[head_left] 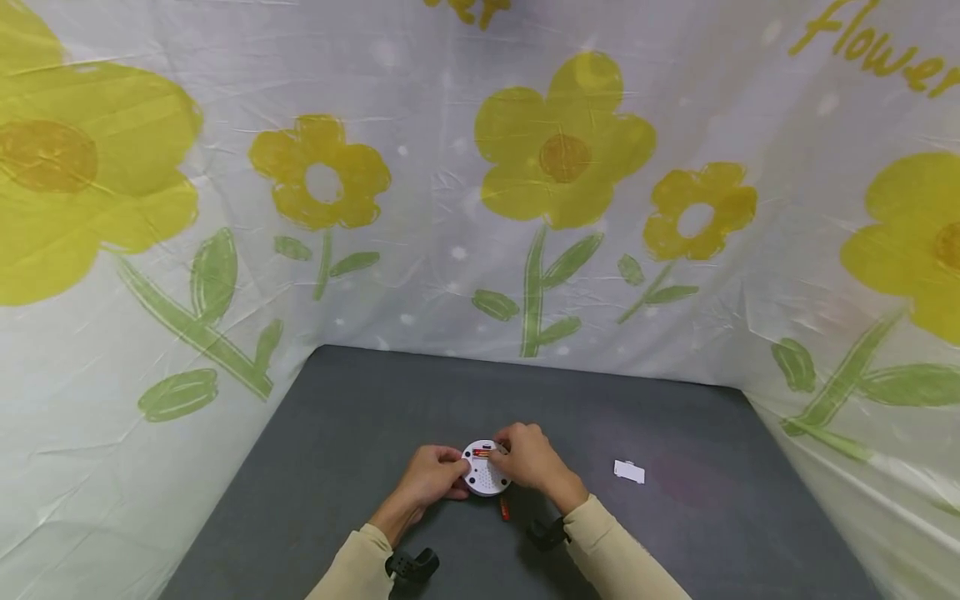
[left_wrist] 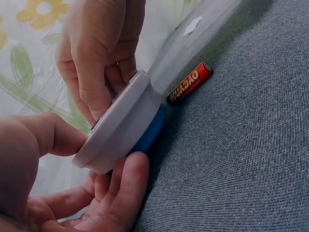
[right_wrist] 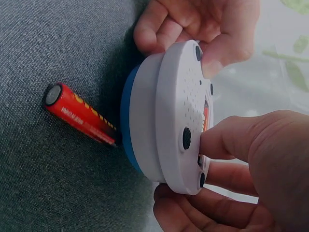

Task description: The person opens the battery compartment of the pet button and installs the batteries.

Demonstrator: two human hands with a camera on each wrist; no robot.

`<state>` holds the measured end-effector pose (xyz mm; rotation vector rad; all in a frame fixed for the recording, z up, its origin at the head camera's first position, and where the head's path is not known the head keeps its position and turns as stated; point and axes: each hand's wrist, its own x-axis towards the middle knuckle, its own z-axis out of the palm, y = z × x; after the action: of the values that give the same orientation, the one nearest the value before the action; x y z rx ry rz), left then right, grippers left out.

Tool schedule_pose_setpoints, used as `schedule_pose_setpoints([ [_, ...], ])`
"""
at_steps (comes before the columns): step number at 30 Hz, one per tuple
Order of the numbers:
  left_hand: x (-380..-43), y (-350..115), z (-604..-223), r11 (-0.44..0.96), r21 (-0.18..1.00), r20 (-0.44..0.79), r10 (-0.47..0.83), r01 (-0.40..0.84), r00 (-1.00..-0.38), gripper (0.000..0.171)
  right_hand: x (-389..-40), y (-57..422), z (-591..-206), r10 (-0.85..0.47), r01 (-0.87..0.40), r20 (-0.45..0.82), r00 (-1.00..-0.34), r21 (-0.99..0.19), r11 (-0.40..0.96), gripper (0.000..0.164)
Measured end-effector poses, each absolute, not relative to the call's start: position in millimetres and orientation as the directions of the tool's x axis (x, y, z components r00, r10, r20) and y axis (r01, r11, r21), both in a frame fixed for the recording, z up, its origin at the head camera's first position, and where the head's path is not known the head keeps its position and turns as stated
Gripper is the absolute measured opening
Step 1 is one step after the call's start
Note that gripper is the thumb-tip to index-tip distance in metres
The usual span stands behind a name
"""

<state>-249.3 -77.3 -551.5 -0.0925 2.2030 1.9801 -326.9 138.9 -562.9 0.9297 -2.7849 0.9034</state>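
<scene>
Red cylindrical battery (head_left: 478, 452) in round white plastic device (head_left: 487, 482): partly behind right hand (head_left: 531, 457) | loose red-black cylindrical battery (right_wrist: 84, 116): fine print (right_wrist: 71, 116) blurs from here

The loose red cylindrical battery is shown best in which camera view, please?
Left wrist view: the loose battery lies unobstructed, its yellow lettering readable. Right wrist shows it larger, that lettering angled away; head shows it small, no lettering legible.

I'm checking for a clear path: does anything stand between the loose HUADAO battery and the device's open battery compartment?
Yes. The right hand has its fingers over part of the battery compartment, and the side of the round device rises between it and the HUADAO battery. The white cover lies apart, out of the way.
</scene>
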Motion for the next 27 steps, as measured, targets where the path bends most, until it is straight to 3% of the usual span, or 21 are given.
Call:
schedule_pose_setpoints([
  [9, -248, -76, -552, 0.12, 0.981, -0.159, 0.081, -0.149, -0.984, 0.03, -294, 129, -511, -0.497, -0.484, 0.135, -0.857, -0.54, 0.689, 0.015],
  [15, -248, -76, -553, 0.121, 0.981, -0.163, 0.08, -0.153, -0.983, 0.031, -289, 126, -504, -0.479, -0.458, 0.099, -0.872, -0.506, 0.731, 0.011],
  [27, -250, -78, -554, 0.106, 0.982, -0.165, 0.08, -0.156, -0.983, 0.033, -292, 130, -498, -0.463, -0.429, 0.061, -0.884, -0.499, 0.753, 0.02],
])
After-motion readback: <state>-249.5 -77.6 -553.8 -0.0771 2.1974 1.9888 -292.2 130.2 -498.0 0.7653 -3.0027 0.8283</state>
